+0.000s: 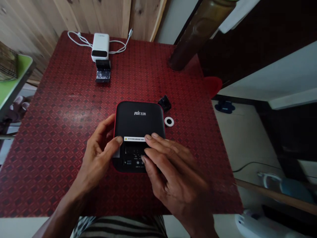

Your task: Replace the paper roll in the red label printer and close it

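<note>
On the table in front of me lies a black printer-like device (pixel 139 124) with rounded corners, a red edge and a white FEIE logo. A white warning label (pixel 132 139) crosses it above a dark recess and small buttons or ports near its front edge. My left hand (pixel 100 152) grips its left side, fingers along the edge and thumb on top beside the label. My right hand (pixel 170 165) lies over the front right part, fingers stretched out, their tips touching the label's right end and the recess. That hand hides the device's front right corner.
Right of the device sit a crumpled black piece (pixel 164 103) and a white ring-shaped disc (pixel 169 121). Farther back on the red patterned table (pixel 74 92) are a white box-like device (pixel 101 43) with a cable (pixel 121 49), a curled black strip (pixel 103 71) and a tall brown cylinder (pixel 195 33).
</note>
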A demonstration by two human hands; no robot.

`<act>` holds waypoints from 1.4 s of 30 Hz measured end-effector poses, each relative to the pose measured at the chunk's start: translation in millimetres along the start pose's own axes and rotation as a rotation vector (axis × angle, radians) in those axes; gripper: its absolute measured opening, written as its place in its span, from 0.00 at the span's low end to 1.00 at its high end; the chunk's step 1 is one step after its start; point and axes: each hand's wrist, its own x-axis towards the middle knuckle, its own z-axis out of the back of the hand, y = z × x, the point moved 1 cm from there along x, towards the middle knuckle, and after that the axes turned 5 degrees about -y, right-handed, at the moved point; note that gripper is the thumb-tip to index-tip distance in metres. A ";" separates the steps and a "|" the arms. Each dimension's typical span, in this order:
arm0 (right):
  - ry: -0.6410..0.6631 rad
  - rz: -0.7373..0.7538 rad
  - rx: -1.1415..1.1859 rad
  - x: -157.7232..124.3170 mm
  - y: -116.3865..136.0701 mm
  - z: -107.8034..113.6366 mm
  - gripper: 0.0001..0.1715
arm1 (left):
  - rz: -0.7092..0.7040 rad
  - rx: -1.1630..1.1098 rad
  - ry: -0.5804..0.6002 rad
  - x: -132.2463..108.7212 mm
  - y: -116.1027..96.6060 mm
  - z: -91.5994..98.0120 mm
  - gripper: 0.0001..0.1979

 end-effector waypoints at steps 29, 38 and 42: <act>-0.155 -0.349 0.083 -69.8 -10.8 -26.2 0.36 | -0.085 0.120 0.082 -15.0 6.9 24.7 0.31; -0.131 -0.328 0.082 -62.0 -12.8 -19.6 0.35 | 0.075 -0.032 0.038 -17.9 3.0 12.3 0.30; -0.114 -0.340 0.090 -60.0 -12.2 -19.1 0.36 | 0.075 -0.045 0.015 -17.4 2.4 9.8 0.30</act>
